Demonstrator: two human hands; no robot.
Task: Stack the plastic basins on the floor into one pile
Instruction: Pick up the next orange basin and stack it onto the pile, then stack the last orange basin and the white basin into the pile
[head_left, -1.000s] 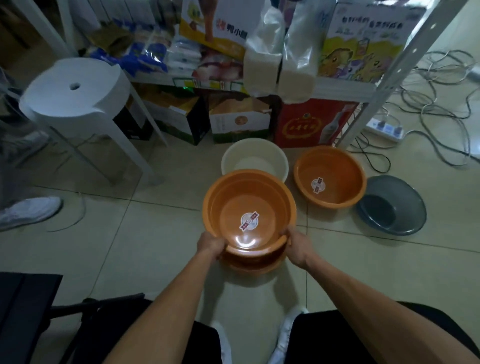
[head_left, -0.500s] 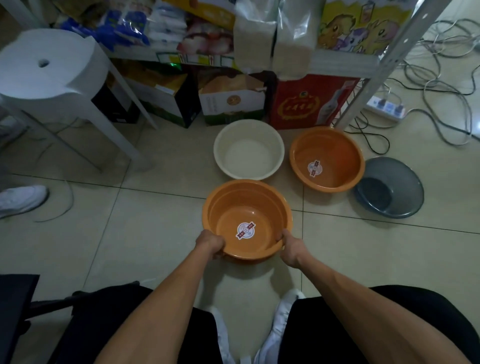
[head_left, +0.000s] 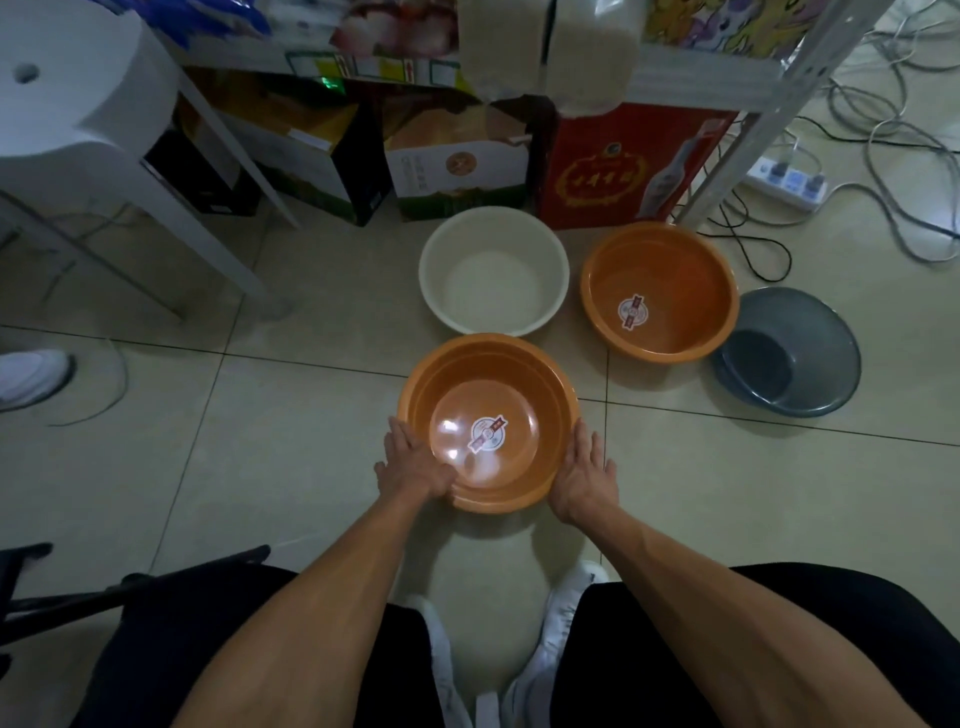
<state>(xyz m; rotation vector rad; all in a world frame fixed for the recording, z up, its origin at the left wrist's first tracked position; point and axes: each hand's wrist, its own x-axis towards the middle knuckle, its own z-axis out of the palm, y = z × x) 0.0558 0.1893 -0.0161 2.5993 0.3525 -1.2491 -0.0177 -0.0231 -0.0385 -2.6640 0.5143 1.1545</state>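
Two orange basins (head_left: 524, 400) sit nested on the floor tiles straight in front of me, a round sticker in the inner one. My left hand (head_left: 410, 465) lies flat over their near left rim, fingers straight. My right hand (head_left: 584, 475) rests with straight fingers against the outer right wall. Behind them stands a white basin (head_left: 441, 270). To its right is a single orange basin (head_left: 670, 260) with a sticker. A grey basin (head_left: 810, 332) lies tilted at the far right, beside that orange one.
A white stool (head_left: 78, 104) stands at the far left. Cardboard boxes (head_left: 457, 171) and a red box (head_left: 613, 171) line the back under a metal shelf (head_left: 753, 119). A power strip (head_left: 784, 179) and cables lie back right. Another person's white shoe (head_left: 31, 376) is at left.
The orange basin I held above the lower orange one has come down into it. Both hands have loosened from a grip on its rim to flat, straight fingers.
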